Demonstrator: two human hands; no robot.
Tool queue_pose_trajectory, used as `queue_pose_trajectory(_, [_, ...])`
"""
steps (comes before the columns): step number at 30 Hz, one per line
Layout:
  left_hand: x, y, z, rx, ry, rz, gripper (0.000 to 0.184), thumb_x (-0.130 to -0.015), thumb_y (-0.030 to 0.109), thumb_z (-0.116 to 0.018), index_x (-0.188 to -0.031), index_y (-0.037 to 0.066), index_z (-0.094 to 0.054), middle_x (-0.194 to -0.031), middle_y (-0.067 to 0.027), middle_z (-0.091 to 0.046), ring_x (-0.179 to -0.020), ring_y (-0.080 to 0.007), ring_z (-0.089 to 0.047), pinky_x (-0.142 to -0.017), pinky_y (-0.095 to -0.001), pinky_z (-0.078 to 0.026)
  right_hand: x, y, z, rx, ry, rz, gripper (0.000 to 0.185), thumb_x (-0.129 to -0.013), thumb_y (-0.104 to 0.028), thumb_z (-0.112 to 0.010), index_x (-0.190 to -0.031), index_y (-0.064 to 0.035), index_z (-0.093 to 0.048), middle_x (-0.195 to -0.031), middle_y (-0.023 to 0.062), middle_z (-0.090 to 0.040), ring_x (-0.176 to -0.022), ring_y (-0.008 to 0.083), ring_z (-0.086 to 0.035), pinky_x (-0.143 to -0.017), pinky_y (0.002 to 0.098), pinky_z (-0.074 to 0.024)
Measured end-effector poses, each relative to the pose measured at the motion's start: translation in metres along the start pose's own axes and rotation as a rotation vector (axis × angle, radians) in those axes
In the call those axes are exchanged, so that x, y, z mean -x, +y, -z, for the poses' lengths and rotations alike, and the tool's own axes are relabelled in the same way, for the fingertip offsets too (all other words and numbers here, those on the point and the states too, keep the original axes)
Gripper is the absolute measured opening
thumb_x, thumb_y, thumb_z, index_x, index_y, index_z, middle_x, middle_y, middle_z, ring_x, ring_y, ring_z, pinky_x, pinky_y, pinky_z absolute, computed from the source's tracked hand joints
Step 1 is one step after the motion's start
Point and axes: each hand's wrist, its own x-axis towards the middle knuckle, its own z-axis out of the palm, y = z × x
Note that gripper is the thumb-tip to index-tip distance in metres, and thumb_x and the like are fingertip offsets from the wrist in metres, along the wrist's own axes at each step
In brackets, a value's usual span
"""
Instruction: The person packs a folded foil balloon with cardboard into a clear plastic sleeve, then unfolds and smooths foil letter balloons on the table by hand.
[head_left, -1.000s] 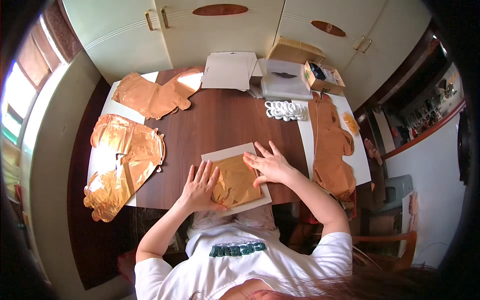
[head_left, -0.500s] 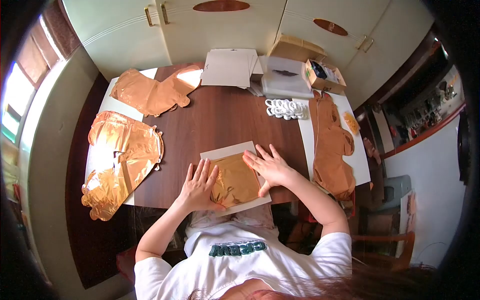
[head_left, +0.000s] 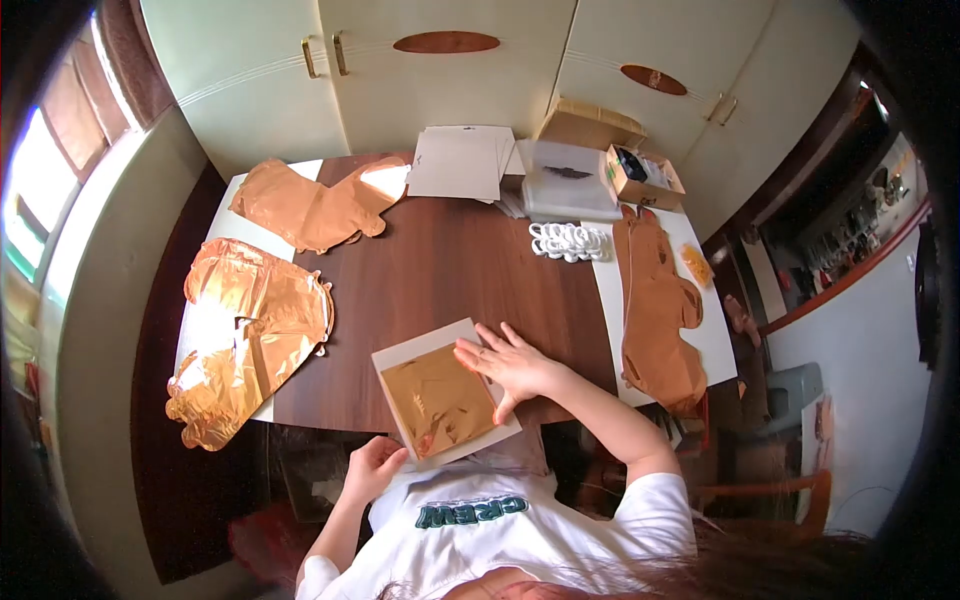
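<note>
A gold foil piece, folded into a square (head_left: 437, 395), lies on a pale grey card (head_left: 402, 353) that overhangs the table's front edge. My right hand (head_left: 515, 368) rests on the foil's right side and the card's margin, fingers spread, thumb near the lower right. Beside the card's lower left corner, my left hand (head_left: 372, 470) is closed with its fingers curled in. Its thumb tip is right at the card's edge; whether it pinches anything there is hidden.
Shiny gold foil shapes (head_left: 255, 330) and matte ones (head_left: 300, 205) lie at left; another brown-gold pile (head_left: 660, 320) is at right. Stacked grey cards (head_left: 460, 165), clear plastic sleeves (head_left: 570, 185), white rings (head_left: 570, 242), a small box (head_left: 645, 180) and a yellow packet (head_left: 696, 265) line the back and right.
My left hand has come off the foil, moved down to the card's lower left corner and curled. The card with the foil has shifted left and turned slightly. My right hand stays on it.
</note>
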Motion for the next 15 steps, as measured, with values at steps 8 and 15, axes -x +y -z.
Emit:
queue_pose_trajectory(8, [-0.016,-0.011,-0.007,0.741,-0.141,0.2,0.018,-0.089,0.021,-0.061,-0.09,0.004,-0.065,-0.076,-0.0037,-0.065,-0.055,-0.0084,-0.052,-0.049,-0.0227,-0.039,-0.02,-0.014,0.005,-0.011,-0.029,0.125,0.136,-0.042,-0.058,-0.08,-0.147,-0.0107,-0.008,-0.154,0.0068,-0.01,-0.141,0.037,-0.001,-0.11,0.0599,-0.0035])
queue_pose_trajectory(15, [-0.013,-0.017,-0.011,0.754,-0.136,0.196,0.021,-0.089,0.026,-0.063,-0.088,0.006,-0.065,-0.074,0.0001,-0.063,-0.055,-0.0057,-0.05,-0.05,-0.0214,-0.038,-0.028,0.112,0.062,-0.461,0.699,0.02,0.039,-0.089,-0.025,-0.06,-0.122,-0.0047,-0.055,-0.13,0.0127,-0.052,-0.119,0.0259,-0.05,-0.099,0.0361,-0.0414])
